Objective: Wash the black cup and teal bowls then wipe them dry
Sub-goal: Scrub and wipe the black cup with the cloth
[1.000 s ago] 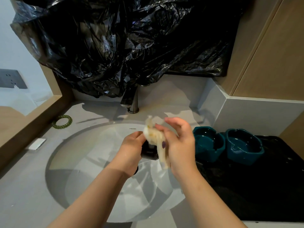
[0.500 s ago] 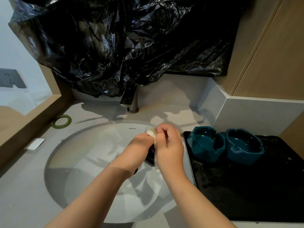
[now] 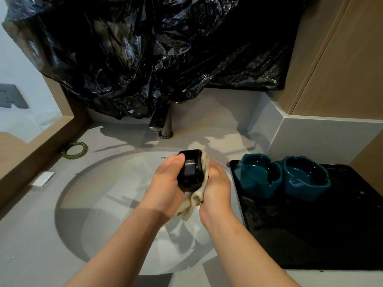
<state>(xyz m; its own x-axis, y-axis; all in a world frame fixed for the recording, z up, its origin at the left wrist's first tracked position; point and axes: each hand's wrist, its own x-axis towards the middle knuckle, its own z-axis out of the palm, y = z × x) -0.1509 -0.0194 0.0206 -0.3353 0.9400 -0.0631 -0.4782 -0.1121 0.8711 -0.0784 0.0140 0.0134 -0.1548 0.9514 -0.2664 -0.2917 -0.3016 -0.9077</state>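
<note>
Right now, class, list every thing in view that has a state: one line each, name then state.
Black cup: on its side above the sink, in the left hand's grip.
Cloth: bunched against the cup, held by the right hand.
Teal bowl by the sink: upright on the black tray.
Far teal bowl: upright, beside the first.
Faucet: no water seen running.
</note>
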